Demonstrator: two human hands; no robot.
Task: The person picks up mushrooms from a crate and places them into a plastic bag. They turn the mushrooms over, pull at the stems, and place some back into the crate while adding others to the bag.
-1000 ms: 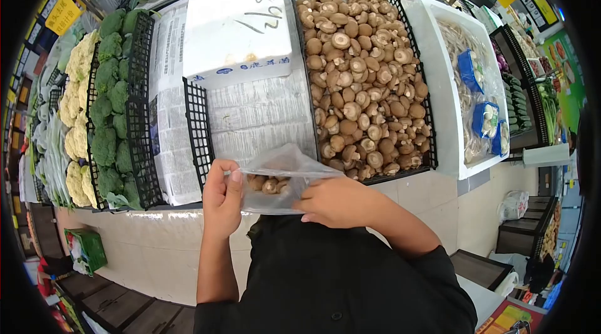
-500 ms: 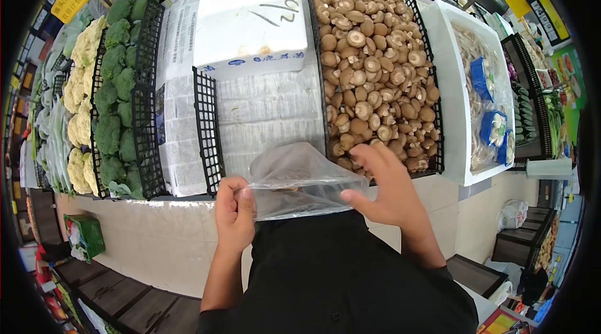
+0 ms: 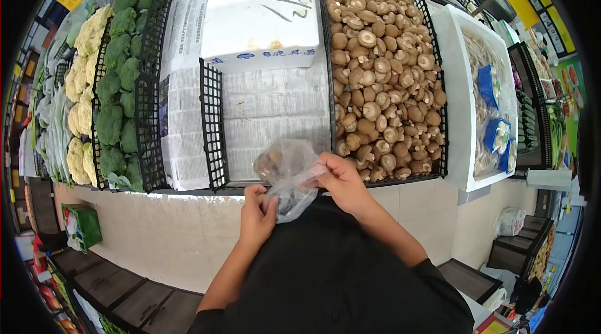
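Observation:
A clear plastic bag [image 3: 291, 168] is held between my hands at the front edge of the stand. Brown mushrooms [image 3: 269, 164] show through its far left part. My left hand [image 3: 256, 216] pinches the bag's near left side. At its right side, the fingers of my right hand [image 3: 341, 179] are closed on the gathered plastic. Just beyond my right hand, loose brown mushrooms [image 3: 383, 83] fill a black crate.
A white foam box [image 3: 260, 5] with handwriting stands on newspaper left of the mushrooms. Broccoli [image 3: 111, 122] and cauliflower [image 3: 78, 115] lie farther left. Another white foam box [image 3: 460, 96] with blue packets is at right. A green basket [image 3: 81, 227] sits on the floor.
My right hand has left the mushroom crate's edge and taken hold of the bag. The bag, spread wide before, is now gathered, and my left hand has shifted right and slightly down.

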